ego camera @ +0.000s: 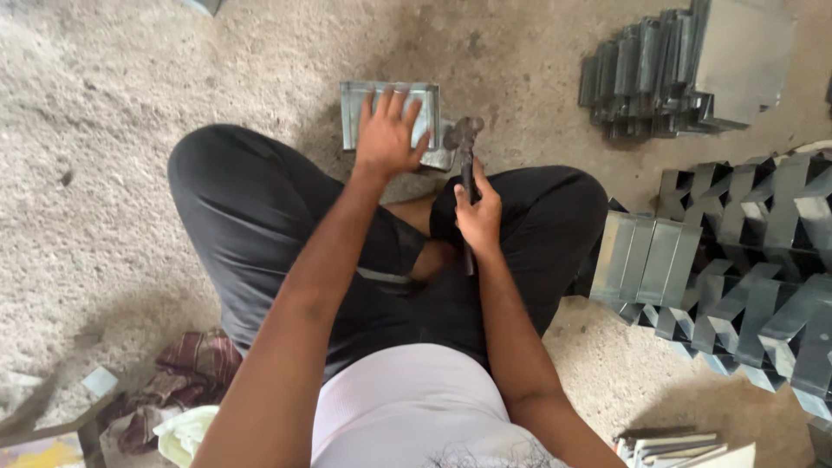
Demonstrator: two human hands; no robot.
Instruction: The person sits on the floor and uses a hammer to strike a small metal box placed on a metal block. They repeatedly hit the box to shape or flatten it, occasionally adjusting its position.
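I sit cross-legged on a rough concrete floor. My left hand (387, 134) lies flat, fingers spread, on a small folded sheet-metal piece (359, 111) that rests on the floor in front of my knees. My right hand (477, 214) grips the dark handle of a hammer (466, 147). The hammer head sits at the right edge of the metal piece, beside my left thumb.
A stack of folded metal pieces (641, 74) under a flat sheet (744, 56) lies at the upper right. Several bent metal channels (737, 277) are piled at my right. Crumpled cloth (186, 381) lies at the lower left, and more flat pieces (676, 448) at the bottom right.
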